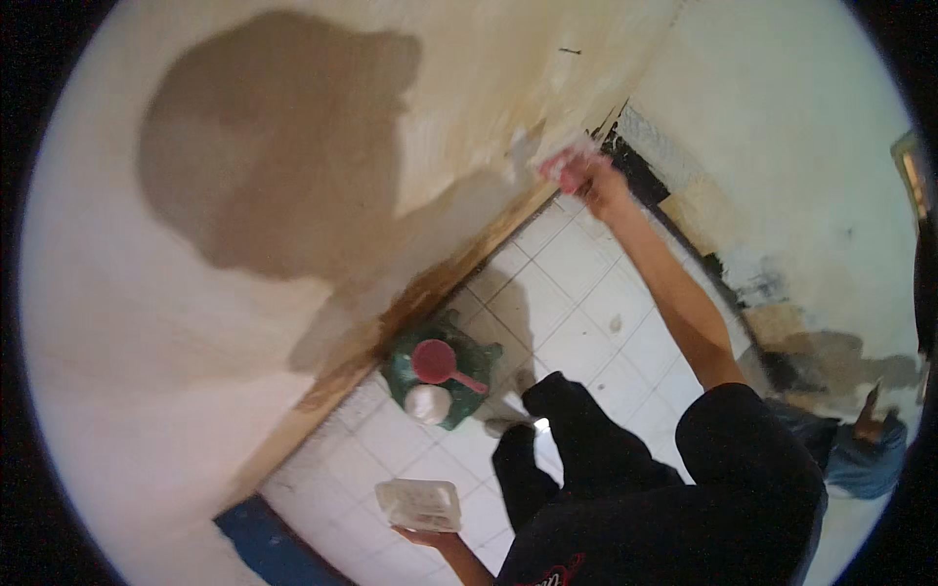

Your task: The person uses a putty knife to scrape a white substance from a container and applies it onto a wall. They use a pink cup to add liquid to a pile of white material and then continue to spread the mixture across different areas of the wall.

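My right hand (598, 186) is stretched out to the wall's lower corner, its fingers closed on a flat pink-and-white thing (562, 168). That thing is smeared by motion, so its kind cannot be told; it is at or very near the stained cream wall (469, 107). Low on the left, my left hand (426, 536) holds a shallow, whitish plastic tray (420, 504) from below. Ahead of the tray, a pink dipper (433, 361) with a handle and a round white thing (428, 403) rest on a green plastic stool (403, 376) near the wall.
White floor tiles (576, 264) run between two walls. The right wall (782, 127) has black and tan patches along its foot. A blue panel or mat (269, 542) lies at the lower left. A blue-grey bundle (870, 459) is at the right edge. My shadow covers the left wall.
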The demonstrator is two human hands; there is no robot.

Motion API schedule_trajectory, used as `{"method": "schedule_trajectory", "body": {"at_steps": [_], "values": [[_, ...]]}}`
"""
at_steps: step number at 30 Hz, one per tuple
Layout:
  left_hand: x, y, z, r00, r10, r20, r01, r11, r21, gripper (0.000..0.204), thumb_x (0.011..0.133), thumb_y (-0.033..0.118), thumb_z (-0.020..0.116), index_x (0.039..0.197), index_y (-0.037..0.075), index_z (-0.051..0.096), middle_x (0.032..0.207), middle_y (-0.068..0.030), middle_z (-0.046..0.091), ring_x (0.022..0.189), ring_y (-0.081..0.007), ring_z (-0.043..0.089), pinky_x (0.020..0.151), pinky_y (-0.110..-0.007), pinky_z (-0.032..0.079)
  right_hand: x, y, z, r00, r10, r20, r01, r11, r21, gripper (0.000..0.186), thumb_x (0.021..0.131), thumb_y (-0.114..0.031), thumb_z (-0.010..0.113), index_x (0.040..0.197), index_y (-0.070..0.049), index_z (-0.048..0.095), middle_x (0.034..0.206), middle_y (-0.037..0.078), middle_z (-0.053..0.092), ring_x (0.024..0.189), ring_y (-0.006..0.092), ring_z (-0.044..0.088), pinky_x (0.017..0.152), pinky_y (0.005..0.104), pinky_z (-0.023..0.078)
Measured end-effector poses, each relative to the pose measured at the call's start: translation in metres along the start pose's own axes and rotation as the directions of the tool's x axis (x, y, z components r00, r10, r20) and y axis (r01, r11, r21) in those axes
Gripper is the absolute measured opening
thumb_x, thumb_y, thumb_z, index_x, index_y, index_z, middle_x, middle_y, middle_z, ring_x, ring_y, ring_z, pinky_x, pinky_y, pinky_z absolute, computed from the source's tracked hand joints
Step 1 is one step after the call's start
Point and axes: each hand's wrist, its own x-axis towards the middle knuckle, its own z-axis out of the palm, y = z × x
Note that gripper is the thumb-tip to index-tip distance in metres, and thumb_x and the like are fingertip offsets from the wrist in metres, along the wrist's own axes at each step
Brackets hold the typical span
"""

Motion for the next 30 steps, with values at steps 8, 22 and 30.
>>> {"method": "schedule_trajectory", "body": {"at_steps": [8,22,30], "values": [[0.006,0.084,0.025,0.997,0.039,0.060,-0.040,0.999,0.018,0.066,0.090,0.059,0.049,0.135,0.011,0.047,0.135,-0.0120,0.051,0.121,-0.0323,0.050,0.103,-0.049,0.041,0.080,0.090,0.039,0.818,-0.340,-0.464,0.172,0.914,-0.367,0.031,0.091,-0.018,0.055,0.067,0.001,0.060,0.064,0.012,0.065,0.054,0.0213,0.062,0.045,0.0344,0.049],[0.040,0.044,0.122,0.990,-0.068,0.124,0.048,0.987,0.154,0.066,0.090,0.059,0.048,0.136,0.011,0.046,0.138,-0.0125,0.048,0.123,-0.0337,0.048,0.105,-0.050,0.039,0.031,0.061,0.047,0.903,-0.067,-0.425,0.055,0.998,-0.041,0.034,0.096,-0.027,0.053,0.073,-0.004,0.061,0.062,0.006,0.061,0.051,0.0155,0.058,0.041,0.0296,0.043],[0.032,0.018,0.140,0.991,-0.085,0.106,0.062,0.977,0.204,0.066,0.090,0.059,0.048,0.137,0.012,0.046,0.139,-0.0128,0.047,0.124,-0.0346,0.046,0.105,-0.051,0.038,0.152,0.099,-0.028,0.837,-0.197,-0.511,-0.024,0.919,-0.394,0.032,0.090,-0.024,0.059,0.071,0.001,0.064,0.061,0.009,0.063,0.054,0.0173,0.061,0.049,0.0346,0.047]]}}
